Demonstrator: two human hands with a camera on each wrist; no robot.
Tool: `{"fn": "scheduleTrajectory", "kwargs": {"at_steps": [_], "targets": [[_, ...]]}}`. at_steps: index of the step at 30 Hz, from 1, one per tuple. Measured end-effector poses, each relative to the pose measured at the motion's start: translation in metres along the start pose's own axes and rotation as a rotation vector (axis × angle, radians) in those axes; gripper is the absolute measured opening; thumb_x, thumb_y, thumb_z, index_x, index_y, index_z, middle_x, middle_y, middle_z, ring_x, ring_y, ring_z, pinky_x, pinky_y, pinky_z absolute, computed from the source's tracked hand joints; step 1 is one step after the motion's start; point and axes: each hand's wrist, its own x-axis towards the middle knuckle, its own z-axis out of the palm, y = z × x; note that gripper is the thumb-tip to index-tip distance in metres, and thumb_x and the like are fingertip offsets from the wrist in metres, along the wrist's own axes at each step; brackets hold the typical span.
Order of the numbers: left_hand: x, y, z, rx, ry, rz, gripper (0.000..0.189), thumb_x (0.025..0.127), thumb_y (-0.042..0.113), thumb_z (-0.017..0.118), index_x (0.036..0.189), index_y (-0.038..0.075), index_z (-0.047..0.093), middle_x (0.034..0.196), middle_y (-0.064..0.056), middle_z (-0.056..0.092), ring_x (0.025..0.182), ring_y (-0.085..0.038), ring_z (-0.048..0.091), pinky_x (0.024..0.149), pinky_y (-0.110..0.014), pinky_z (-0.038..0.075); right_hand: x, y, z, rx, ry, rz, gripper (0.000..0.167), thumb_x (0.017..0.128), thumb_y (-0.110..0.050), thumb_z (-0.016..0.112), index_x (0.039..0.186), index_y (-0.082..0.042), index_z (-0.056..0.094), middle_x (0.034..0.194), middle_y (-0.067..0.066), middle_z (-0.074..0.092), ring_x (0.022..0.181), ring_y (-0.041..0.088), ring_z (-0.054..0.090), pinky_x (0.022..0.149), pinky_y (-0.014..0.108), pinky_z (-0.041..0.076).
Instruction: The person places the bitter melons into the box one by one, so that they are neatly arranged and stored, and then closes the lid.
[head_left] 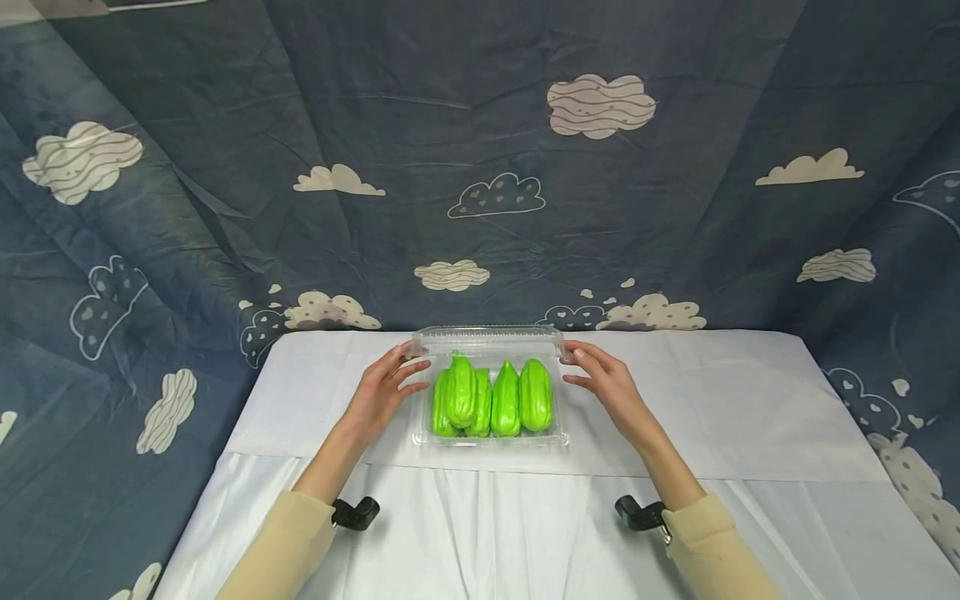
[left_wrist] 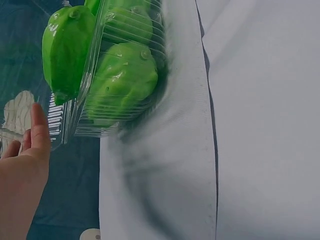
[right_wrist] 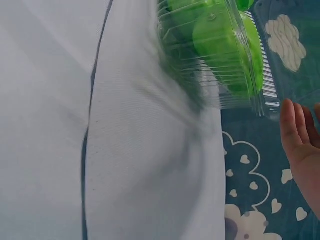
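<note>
A clear plastic clamshell box [head_left: 491, 441] lies on the white cloth, its hinged lid [head_left: 487, 337] raised along the far side. Inside are several glossy, ribbed green fruits [head_left: 536, 396], one lying over others at the left. At the lid's left end, my left hand [head_left: 375, 398] touches the edge with extended fingers, the thumb apart and nearer me. My right hand [head_left: 613, 390] mirrors it at the right end, fingertips on the lid's edge. In the left wrist view, a green fruit [left_wrist: 69, 52] stands above the box's rim. Both palms are beside the box.
A white cloth [head_left: 712, 408] covers the table, with a fold line running across in front of the box. Behind and at the sides hangs a dark blue curtain [head_left: 637, 225] printed with clouds. Black wrist camera mounts [head_left: 356, 513] jut inward from both wrists.
</note>
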Motion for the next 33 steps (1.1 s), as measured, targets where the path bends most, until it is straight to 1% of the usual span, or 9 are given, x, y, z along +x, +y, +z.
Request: {"fn": "scheduleTrajectory", "kwargs": {"at_steps": [3,6,8,11,17,22,25,30,33], "targets": [[-0.003,0.000,-0.001,0.005,-0.055,0.005,0.038,0.105,0.023,0.038,0.137,0.003,0.042,0.149,-0.025,0.032,0.140,-0.045,0.025,0.106,-0.052,0.036,-0.003,-0.002,-0.001,0.015,-0.028,0.014,0.056,0.103,-0.037,0.050,0.143,0.002,0.046,0.146,0.017,0.044,0.129,0.036,0.045,0.095,0.032,0.050],[-0.005,-0.001,-0.002,-0.013,-0.081,0.010,0.033,0.106,0.019,0.036,0.135,0.006,0.045,0.152,-0.025,0.027,0.141,-0.046,0.020,0.107,-0.049,0.035,-0.005,-0.002,-0.002,0.032,-0.057,0.019,0.056,0.103,-0.036,0.050,0.145,0.002,0.043,0.149,0.016,0.040,0.132,0.032,0.043,0.098,0.034,0.048],[-0.006,-0.002,-0.003,-0.027,-0.083,0.010,0.031,0.106,0.017,0.035,0.132,0.007,0.048,0.152,-0.024,0.029,0.141,-0.046,0.021,0.107,-0.048,0.035,-0.006,-0.001,-0.002,0.035,-0.070,0.020,0.056,0.103,-0.034,0.050,0.145,0.002,0.043,0.150,0.015,0.039,0.133,0.031,0.042,0.099,0.034,0.047],[-0.006,-0.004,-0.004,-0.033,-0.084,0.009,0.033,0.105,0.015,0.035,0.135,0.007,0.047,0.150,-0.019,0.034,0.140,-0.045,0.022,0.108,-0.048,0.034,-0.007,0.000,-0.002,0.023,-0.079,0.027,0.055,0.103,-0.034,0.050,0.146,0.000,0.042,0.150,0.014,0.038,0.134,0.031,0.040,0.100,0.035,0.046],[-0.007,-0.006,-0.006,-0.017,-0.090,0.001,0.045,0.105,0.014,0.033,0.149,0.001,0.033,0.148,-0.013,0.036,0.141,-0.043,0.022,0.111,-0.051,0.029,-0.008,0.002,0.000,0.009,-0.084,0.052,0.056,0.103,-0.035,0.049,0.148,-0.002,0.040,0.153,0.014,0.035,0.136,0.032,0.038,0.102,0.037,0.044],[-0.007,-0.008,-0.008,-0.007,-0.087,-0.008,0.049,0.106,0.013,0.031,0.153,0.002,0.025,0.153,-0.014,0.030,0.142,-0.038,0.023,0.113,-0.052,0.025,-0.007,0.004,0.001,0.017,-0.092,0.061,0.058,0.102,-0.037,0.050,0.149,-0.003,0.039,0.155,0.013,0.032,0.138,0.032,0.036,0.104,0.040,0.043],[-0.005,-0.009,-0.010,-0.007,-0.098,-0.015,0.051,0.106,0.013,0.031,0.155,0.004,0.022,0.157,-0.016,0.024,0.143,-0.036,0.023,0.114,-0.053,0.023,-0.006,0.005,0.001,0.035,-0.100,0.055,0.058,0.103,-0.036,0.050,0.149,-0.004,0.038,0.156,0.013,0.030,0.139,0.031,0.035,0.105,0.040,0.042],[-0.003,-0.012,-0.012,-0.058,-0.104,-0.031,0.053,0.106,0.013,0.033,0.157,0.007,0.020,0.160,-0.013,0.020,0.145,-0.033,0.021,0.116,-0.052,0.019,-0.004,0.010,0.000,0.050,-0.118,0.041,0.056,0.104,-0.033,0.048,0.151,-0.005,0.037,0.157,0.011,0.029,0.139,0.030,0.034,0.106,0.038,0.041],[-0.001,-0.014,-0.013,-0.071,-0.104,-0.036,0.054,0.106,0.011,0.034,0.157,0.008,0.017,0.161,-0.011,0.018,0.146,-0.033,0.020,0.116,-0.051,0.018,-0.003,0.013,-0.001,0.050,-0.123,0.032,0.055,0.104,-0.032,0.048,0.151,-0.006,0.036,0.157,0.010,0.029,0.139,0.030,0.034,0.106,0.037,0.040]]}}
